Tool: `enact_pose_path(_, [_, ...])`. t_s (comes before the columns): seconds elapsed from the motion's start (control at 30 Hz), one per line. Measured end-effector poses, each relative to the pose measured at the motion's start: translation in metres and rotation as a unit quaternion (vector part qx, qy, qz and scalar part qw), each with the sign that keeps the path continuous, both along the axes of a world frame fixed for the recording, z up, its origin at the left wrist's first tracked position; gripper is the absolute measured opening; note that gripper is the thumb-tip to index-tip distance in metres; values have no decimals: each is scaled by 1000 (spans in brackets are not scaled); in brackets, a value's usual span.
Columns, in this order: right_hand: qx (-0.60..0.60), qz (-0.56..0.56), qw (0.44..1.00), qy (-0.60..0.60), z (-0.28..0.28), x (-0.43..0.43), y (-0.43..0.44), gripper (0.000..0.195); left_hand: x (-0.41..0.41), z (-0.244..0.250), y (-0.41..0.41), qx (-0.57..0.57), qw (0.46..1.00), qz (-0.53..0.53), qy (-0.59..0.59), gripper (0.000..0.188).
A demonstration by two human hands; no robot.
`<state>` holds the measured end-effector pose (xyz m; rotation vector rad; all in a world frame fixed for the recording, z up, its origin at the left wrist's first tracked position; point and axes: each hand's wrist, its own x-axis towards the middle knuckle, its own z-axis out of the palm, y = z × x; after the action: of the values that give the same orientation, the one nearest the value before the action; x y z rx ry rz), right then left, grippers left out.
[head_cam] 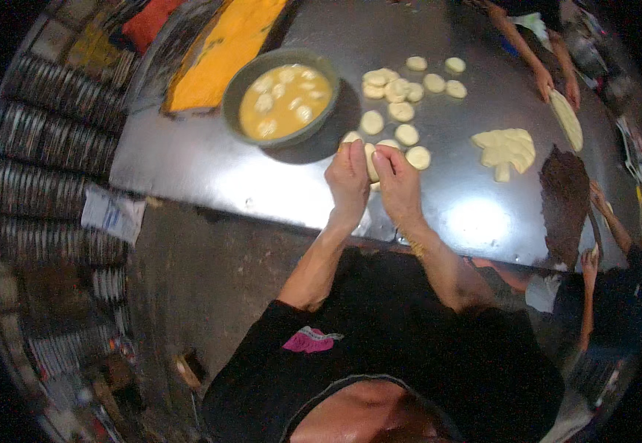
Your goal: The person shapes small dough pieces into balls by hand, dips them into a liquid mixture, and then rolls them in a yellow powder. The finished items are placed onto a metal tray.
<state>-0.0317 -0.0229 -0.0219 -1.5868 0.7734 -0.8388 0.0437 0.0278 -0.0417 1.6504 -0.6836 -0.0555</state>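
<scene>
Between the fingertips of my left hand [348,174] and my right hand [398,180] is a pale dough piece [372,163], gripped from both sides above the table. Several flat round dough pieces, such as one dough disc [419,158], lie just beyond and beside my hands. Some farther back are stacked in a small dough pile [379,83]. To the left stands a round grey-green bowl [231,113] with yellow liquid [285,105], in which several pale lumps float. My fingers partly cover the discs nearest them.
A long tray of orange-yellow crumbs [227,50] lies behind the bowl on the metal table [188,160]. Rightward are a flattened dough slab [506,149] and a dark brown mass [564,205]. One co-worker's hand [544,83] touches a dough strip [566,119]; another co-worker's hand [590,260] is nearer.
</scene>
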Motion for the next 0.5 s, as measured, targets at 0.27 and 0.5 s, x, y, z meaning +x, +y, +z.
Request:
enact_pose_path(0.27, [53,-123,990,43,42,-86,-96,31,-48,-1,-77,-102,954,-213,185,24])
enact_pose_path(0.5, [-420,-11,859,293,-46,-176,-78,34,-86,-70,-139,121,804,-410,413,29])
